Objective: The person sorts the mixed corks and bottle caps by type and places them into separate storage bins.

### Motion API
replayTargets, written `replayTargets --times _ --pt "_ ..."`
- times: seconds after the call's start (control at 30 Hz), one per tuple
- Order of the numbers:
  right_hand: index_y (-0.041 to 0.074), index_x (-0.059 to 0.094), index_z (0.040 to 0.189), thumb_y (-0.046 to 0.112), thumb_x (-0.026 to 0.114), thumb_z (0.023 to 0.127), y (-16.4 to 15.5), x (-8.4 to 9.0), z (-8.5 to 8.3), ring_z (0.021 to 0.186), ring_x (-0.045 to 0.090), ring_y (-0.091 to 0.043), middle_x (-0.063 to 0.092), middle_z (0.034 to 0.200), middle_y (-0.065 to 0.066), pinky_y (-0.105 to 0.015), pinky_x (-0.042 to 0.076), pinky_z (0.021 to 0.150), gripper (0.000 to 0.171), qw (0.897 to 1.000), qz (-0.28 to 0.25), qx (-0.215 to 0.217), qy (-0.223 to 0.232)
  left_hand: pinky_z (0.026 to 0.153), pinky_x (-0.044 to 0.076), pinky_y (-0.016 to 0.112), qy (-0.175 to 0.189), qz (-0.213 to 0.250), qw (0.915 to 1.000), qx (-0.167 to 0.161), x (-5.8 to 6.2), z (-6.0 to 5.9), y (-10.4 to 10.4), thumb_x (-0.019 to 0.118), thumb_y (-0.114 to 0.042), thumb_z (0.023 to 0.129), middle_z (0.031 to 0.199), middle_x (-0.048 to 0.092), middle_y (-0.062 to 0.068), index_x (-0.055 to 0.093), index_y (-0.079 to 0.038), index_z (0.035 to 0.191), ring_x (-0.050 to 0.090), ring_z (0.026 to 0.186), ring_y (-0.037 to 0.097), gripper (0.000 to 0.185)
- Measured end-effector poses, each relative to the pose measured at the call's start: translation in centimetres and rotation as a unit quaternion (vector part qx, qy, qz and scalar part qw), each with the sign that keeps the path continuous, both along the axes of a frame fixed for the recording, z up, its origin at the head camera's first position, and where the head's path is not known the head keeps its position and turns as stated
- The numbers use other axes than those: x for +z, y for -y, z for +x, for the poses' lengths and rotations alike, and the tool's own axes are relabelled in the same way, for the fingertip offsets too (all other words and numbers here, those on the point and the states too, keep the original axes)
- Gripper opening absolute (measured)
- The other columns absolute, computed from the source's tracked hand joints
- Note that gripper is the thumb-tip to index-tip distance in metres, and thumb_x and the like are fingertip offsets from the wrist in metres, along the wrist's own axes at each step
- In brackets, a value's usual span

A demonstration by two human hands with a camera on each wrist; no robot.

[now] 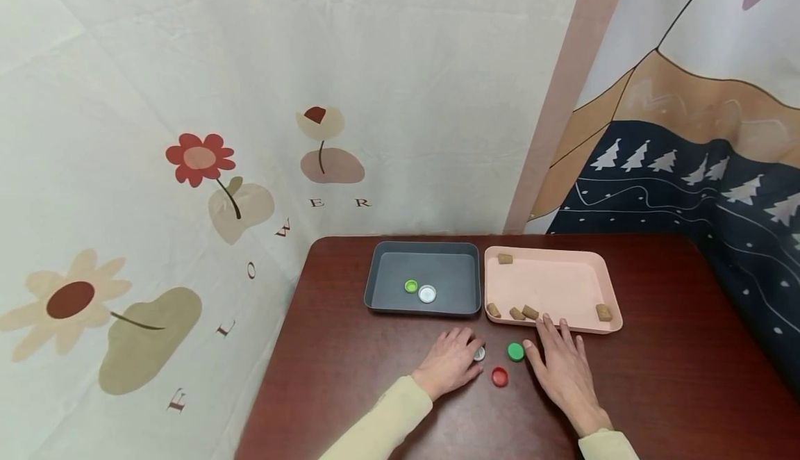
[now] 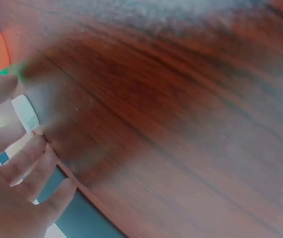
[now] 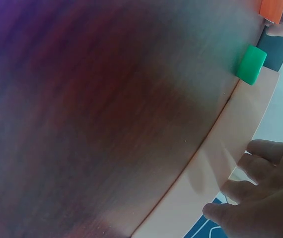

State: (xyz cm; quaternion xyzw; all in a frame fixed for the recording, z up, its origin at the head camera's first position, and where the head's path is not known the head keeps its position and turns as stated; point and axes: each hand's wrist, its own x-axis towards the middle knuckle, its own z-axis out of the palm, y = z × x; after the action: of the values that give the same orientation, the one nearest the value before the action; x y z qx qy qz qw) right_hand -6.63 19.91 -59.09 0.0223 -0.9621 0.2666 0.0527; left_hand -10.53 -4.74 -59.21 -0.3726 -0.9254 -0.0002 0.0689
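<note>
My left hand (image 1: 448, 361) is over the table with its thumb and fingers spread on either side of a white bottle cap (image 1: 479, 354). In the left wrist view that white cap (image 2: 26, 113) stands between the thumb and forefinger; whether they touch it is unclear. Just right of it lie a green cap (image 1: 515, 351) and, nearer, a red cap (image 1: 499, 376). My right hand (image 1: 564, 370) has its fingers extended at the front rim of the pink tray (image 1: 550, 286), holding nothing. The thumb is beside the green cap, apart from it.
A dark grey tray (image 1: 446, 265) stands left of the pink one, with a small light-green cap (image 1: 410, 286) and a white cap (image 1: 428, 294) inside. Several corks, one at the back left (image 1: 505, 258), lie in the pink tray. A printed cloth hangs behind the table.
</note>
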Motion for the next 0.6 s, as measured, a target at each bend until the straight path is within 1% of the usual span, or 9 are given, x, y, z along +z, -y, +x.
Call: replayTargets --times 0.1,0.2,0.4,0.5,0.6 --pt "-0.006 0.048 0.150 0.043 0.050 0.108 0.03 0.00 0.05 0.147 0.027 -0.055 0.040 0.158 -0.027 -0.072 0.018 0.114 0.064 1.000 0.000 0.000 -0.006 0.079 0.050 0.029 -0.026 0.012 0.9995 -0.009 -0.23 0.04 0.07 0.077 -0.040 0.092 0.104 0.060 -0.005 0.074 -0.022 0.113 0.061 0.096 0.014 0.028" --pt "-0.005 0.049 0.149 0.042 0.051 0.107 0.10 0.07 0.10 0.147 0.027 -0.054 0.040 0.158 -0.027 -0.072 0.019 0.114 0.064 1.000 0.002 -0.001 -0.009 0.077 0.050 0.028 -0.042 0.017 0.9989 -0.015 -0.31 0.11 0.20 0.076 -0.034 0.092 0.099 0.060 -0.005 0.074 -0.023 0.108 0.061 0.093 0.013 0.019" --pt "-0.005 0.048 0.150 0.042 0.051 0.107 0.14 0.27 0.14 0.148 0.027 -0.054 0.040 0.159 -0.026 -0.072 0.018 0.115 0.064 1.000 0.001 -0.001 -0.004 0.084 0.051 0.030 -0.044 0.011 0.9988 -0.016 -0.17 0.31 0.53 0.072 -0.034 0.096 0.102 0.062 -0.006 0.073 -0.023 0.112 0.062 0.095 0.013 0.020" --pt "-0.005 0.048 0.150 0.042 0.051 0.108 0.14 0.29 0.12 0.148 0.026 -0.054 0.040 0.159 -0.027 -0.072 0.018 0.114 0.064 1.000 0.000 0.000 -0.003 0.089 0.051 0.031 -0.044 0.020 0.9987 -0.017 -0.12 0.35 0.71 0.072 -0.034 0.096 0.104 0.063 -0.006 0.073 -0.022 0.114 0.062 0.099 0.013 0.022" --pt "-0.006 0.048 0.150 0.042 0.052 0.107 0.15 0.23 0.08 0.147 0.027 -0.055 0.040 0.158 -0.027 -0.072 0.019 0.114 0.064 1.000 -0.001 0.000 -0.008 0.092 0.051 0.031 -0.045 0.039 0.9981 -0.016 0.01 0.35 0.98 0.074 -0.033 0.094 0.106 0.063 -0.006 0.072 -0.021 0.114 0.062 0.102 0.013 0.023"
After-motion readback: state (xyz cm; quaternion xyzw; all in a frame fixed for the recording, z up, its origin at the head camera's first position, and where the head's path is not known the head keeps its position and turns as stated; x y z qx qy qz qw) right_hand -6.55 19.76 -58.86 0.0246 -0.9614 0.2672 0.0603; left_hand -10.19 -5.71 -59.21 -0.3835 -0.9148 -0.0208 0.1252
